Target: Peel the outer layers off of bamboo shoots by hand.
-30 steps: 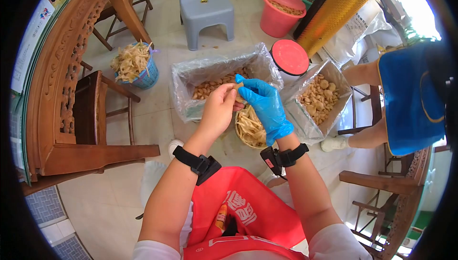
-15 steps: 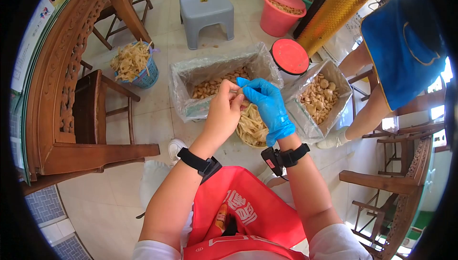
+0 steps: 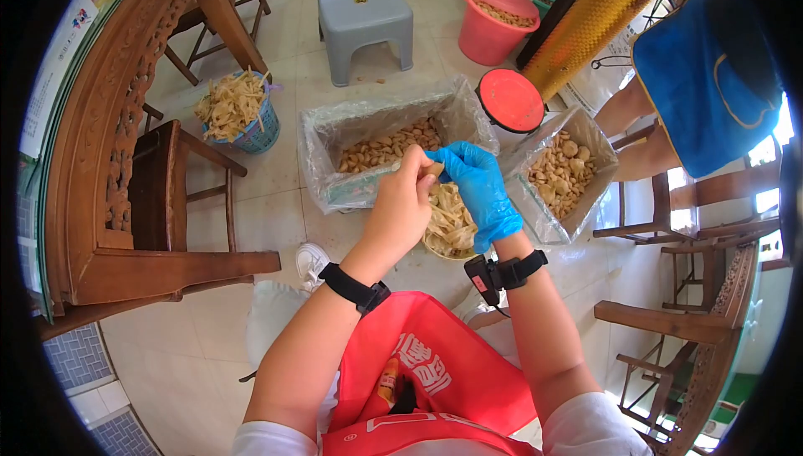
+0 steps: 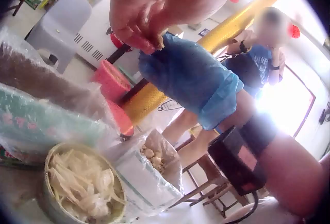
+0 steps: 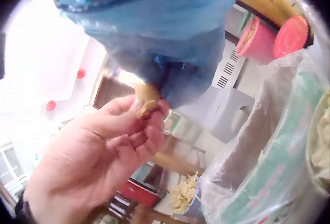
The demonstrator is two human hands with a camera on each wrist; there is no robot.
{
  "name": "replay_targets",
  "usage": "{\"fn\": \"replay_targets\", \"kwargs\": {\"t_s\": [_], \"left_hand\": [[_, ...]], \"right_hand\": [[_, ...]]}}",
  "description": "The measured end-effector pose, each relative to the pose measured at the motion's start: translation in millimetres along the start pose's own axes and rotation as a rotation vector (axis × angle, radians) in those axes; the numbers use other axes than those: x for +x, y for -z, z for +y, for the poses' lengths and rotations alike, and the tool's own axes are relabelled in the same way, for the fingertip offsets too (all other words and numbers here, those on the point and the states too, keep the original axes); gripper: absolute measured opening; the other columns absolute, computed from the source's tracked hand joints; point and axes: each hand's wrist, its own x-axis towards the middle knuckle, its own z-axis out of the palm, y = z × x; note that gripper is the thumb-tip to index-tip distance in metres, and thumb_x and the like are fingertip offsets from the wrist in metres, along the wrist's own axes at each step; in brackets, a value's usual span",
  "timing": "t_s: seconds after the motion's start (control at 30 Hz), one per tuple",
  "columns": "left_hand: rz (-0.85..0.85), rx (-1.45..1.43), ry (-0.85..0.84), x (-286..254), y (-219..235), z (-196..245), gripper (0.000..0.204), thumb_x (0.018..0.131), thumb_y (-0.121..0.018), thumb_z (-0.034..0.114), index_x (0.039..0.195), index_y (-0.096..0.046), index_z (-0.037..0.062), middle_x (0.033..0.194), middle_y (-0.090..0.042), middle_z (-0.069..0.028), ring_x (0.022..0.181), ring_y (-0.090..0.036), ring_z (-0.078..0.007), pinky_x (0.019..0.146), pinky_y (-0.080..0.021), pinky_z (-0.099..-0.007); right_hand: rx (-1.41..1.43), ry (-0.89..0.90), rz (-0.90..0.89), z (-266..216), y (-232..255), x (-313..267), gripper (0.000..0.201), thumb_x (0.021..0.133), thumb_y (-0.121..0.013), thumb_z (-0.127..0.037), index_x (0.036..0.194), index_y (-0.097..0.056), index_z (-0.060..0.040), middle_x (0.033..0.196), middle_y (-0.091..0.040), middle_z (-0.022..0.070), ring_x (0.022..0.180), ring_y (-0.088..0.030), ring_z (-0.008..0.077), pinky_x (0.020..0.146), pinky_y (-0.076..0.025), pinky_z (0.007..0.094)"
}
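Note:
The bare left hand [image 3: 403, 205] pinches a small pale-brown piece [image 3: 436, 170] between thumb and fingers. The right hand, in a blue glove [image 3: 483, 195], meets it there with bent fingertips pinching the same piece; the right wrist view shows the piece [image 5: 146, 107] at the left thumb tip, against the dark underside of the glove. Its exact outline is blurred. Below both hands is a round tub of pale, thin strips [image 3: 450, 223], partly covered by the hands in the head view and fully seen in the left wrist view [image 4: 85, 185].
Two plastic-lined boxes hold pale-brown pieces, one beyond the hands [image 3: 389, 148], one to the right [image 3: 562, 176]. A blue basket of strips [image 3: 258, 128], a grey chair [image 3: 366, 21], a red-lidded bucket [image 3: 510, 100] and a pink bucket [image 3: 493, 33] surround them. Another person [image 3: 703, 79] stands at right.
Both hands have shifted slightly right, the left hand also turning its fingers upward around the piece. The person at right has moved inward and away from the right-hand box.

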Motion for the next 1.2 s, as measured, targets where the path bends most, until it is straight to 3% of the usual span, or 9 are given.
{"fn": "replay_targets", "kwargs": {"t_s": [0.07, 0.17, 0.27, 0.43, 0.57, 0.83, 0.93, 1.03, 1.2], "left_hand": [[-0.045, -0.188, 0.222, 0.9, -0.9, 0.4, 0.009, 0.091, -0.047, 0.001, 0.098, -0.04, 0.0034, 0.083, -0.06, -0.0096, 0.074, -0.059, -0.013, 0.067, -0.048, -0.0286], [-0.057, -0.296, 0.268, 6.4, 5.3, -3.1, 0.008, 0.094, -0.044, 0.006, 0.1, -0.04, 0.0035, 0.085, -0.058, -0.0079, 0.078, -0.057, -0.01, 0.069, -0.046, -0.0289], [-0.078, -0.232, 0.319, 3.6, -2.6, -16.0, 0.011, 0.094, -0.042, 0.008, 0.104, -0.039, 0.0031, 0.085, -0.057, -0.0096, 0.08, -0.057, -0.0138, 0.071, -0.045, -0.0305], [-0.086, 0.008, 0.191, -5.4, -3.4, -1.1, 0.019, 0.092, -0.042, 0.0, 0.108, -0.034, 0.004, 0.086, -0.056, -0.0134, 0.08, -0.057, -0.0215, 0.073, -0.045, -0.0338], [-0.078, -0.027, 0.163, -3.1, -4.6, -1.6, 0.03, 0.088, -0.044, -0.007, 0.111, -0.031, 0.0071, 0.086, -0.057, -0.0147, 0.078, -0.058, -0.0231, 0.073, -0.045, -0.034], [-0.1, -0.117, 0.124, -1.2, -4.6, 12.1, 0.032, 0.088, -0.045, -0.006, 0.117, -0.038, 0.0076, 0.079, -0.059, -0.0116, 0.074, -0.058, -0.017, 0.067, -0.046, -0.0294], [-0.084, -0.17, 0.075, 0.2, -6.6, 8.9, 0.03, 0.088, -0.046, -0.005, 0.116, -0.04, 0.0062, 0.077, -0.06, -0.0104, 0.072, -0.058, -0.0162, 0.066, -0.046, -0.0286], [-0.102, -0.193, 0.026, 0.8, -10.3, 9.1, 0.026, 0.088, -0.047, -0.004, 0.112, -0.041, 0.005, 0.076, -0.06, -0.0092, 0.07, -0.058, -0.0151, 0.064, -0.045, -0.0272], [-0.112, -0.178, 0.038, 0.4, -11.5, 13.5, 0.019, 0.087, -0.048, -0.003, 0.105, -0.044, 0.0044, 0.075, -0.06, -0.007, 0.065, -0.055, -0.0111, 0.059, -0.043, -0.0248]], "right_hand": [[-0.048, 0.008, 0.005, 1.2, 0.8, -0.7, 0.019, 0.091, -0.054, -0.014, 0.102, -0.063, -0.0013, 0.094, -0.064, 0.0029, 0.079, -0.053, 0.0096, 0.075, -0.045, 0.0253], [0.037, 0.125, -0.027, -8.4, -11.3, -6.6, 0.019, 0.091, -0.055, -0.015, 0.101, -0.061, 0.0002, 0.098, -0.063, 0.0043, 0.082, -0.054, 0.0116, 0.075, -0.046, 0.0278], [0.0, 0.174, -0.053, -1.8, -12.2, -6.1, 0.023, 0.091, -0.056, -0.018, 0.104, -0.059, 0.0003, 0.099, -0.062, 0.0072, 0.086, -0.055, 0.0127, 0.077, -0.046, 0.0294], [-0.57, 0.354, -0.041, 3.1, -8.1, -8.2, 0.024, 0.091, -0.054, -0.021, 0.101, -0.056, 0.0007, 0.088, -0.058, 0.0195, 0.077, -0.055, 0.0315, 0.07, -0.045, 0.0359], [-0.576, 0.366, -0.04, 3.0, -10.6, -9.1, 0.025, 0.092, -0.053, -0.023, 0.095, -0.053, 0.0019, 0.084, -0.055, 0.0216, 0.073, -0.05, 0.0382, 0.066, -0.043, 0.0387], [-0.227, 0.113, 0.089, 0.6, -8.4, -6.4, 0.024, 0.095, -0.045, -0.024, 0.091, -0.052, -0.001, 0.076, -0.055, 0.0075, 0.069, -0.053, 0.0156, 0.061, -0.043, 0.0338], [0.114, -0.076, 0.155, -11.1, -11.3, -7.8, 0.025, 0.093, -0.049, -0.029, 0.086, -0.054, -0.0049, 0.072, -0.052, 0.0022, 0.064, -0.049, 0.0132, 0.058, -0.042, 0.0303], [0.157, -0.26, 0.105, -5.4, 5.1, -4.3, 0.023, 0.091, -0.052, -0.034, 0.086, -0.058, -0.0122, 0.07, -0.049, -0.0024, 0.061, -0.044, 0.0061, 0.054, -0.036, 0.0201], [0.085, -0.33, 0.052, -16.9, 13.7, -6.0, 0.03, 0.088, -0.056, -0.04, 0.083, -0.058, -0.0104, 0.069, -0.051, -0.0011, 0.059, -0.044, 0.0076, 0.053, -0.035, 0.0206]]}}
